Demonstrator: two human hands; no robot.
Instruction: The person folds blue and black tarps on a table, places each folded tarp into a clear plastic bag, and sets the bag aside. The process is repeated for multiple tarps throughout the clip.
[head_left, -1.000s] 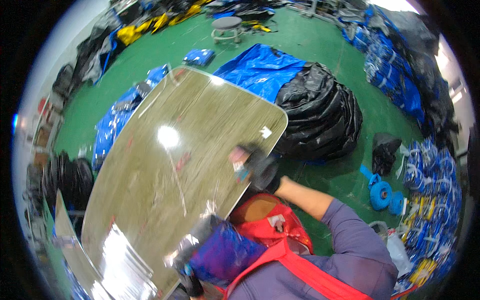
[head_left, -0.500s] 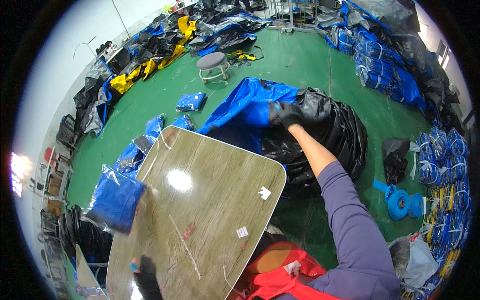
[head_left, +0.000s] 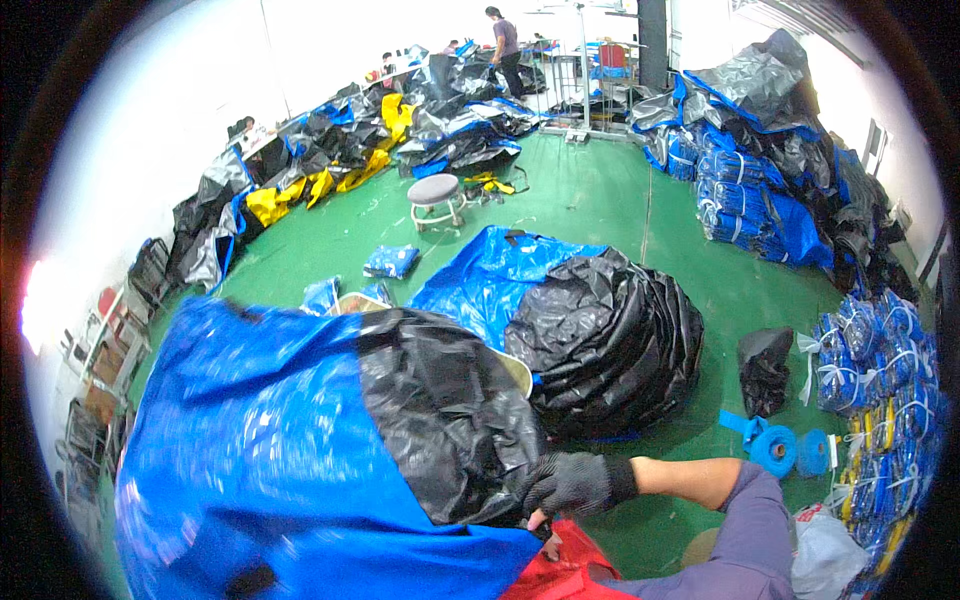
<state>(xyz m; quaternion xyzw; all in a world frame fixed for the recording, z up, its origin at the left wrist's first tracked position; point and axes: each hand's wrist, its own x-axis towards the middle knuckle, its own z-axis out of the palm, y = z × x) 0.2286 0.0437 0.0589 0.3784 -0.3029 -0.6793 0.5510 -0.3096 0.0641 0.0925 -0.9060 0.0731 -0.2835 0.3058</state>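
Note:
A large blue-and-black tarpaulin (head_left: 270,420) spreads over the table at the left and front, its blue part blurred by motion. My right hand (head_left: 578,484), in a dark knitted glove with bare fingertips, is closed on the near right edge of this tarpaulin, just above my red apron (head_left: 565,560). Low on the blue part is a dark patch that may be my left glove, but its fingers cannot be made out. Only bits of the table's rim (head_left: 518,372) show from under the sheet. Beyond it sits a crumpled heap of black and blue tarpaulin (head_left: 610,345) on the floor.
Packed blue bundles (head_left: 390,262) lie on the green floor near a round grey stool (head_left: 435,200). Right of me are blue tape rolls (head_left: 773,450), a black bag (head_left: 765,370) and stacked tied bundles (head_left: 880,370). A person (head_left: 505,50) stands far back.
My right hand has come from the floor heap back toward my body with a tarpaulin, which now covers the tabletop. The clear-wrapped blue package at the table's left is out of sight. The view has tilted up.

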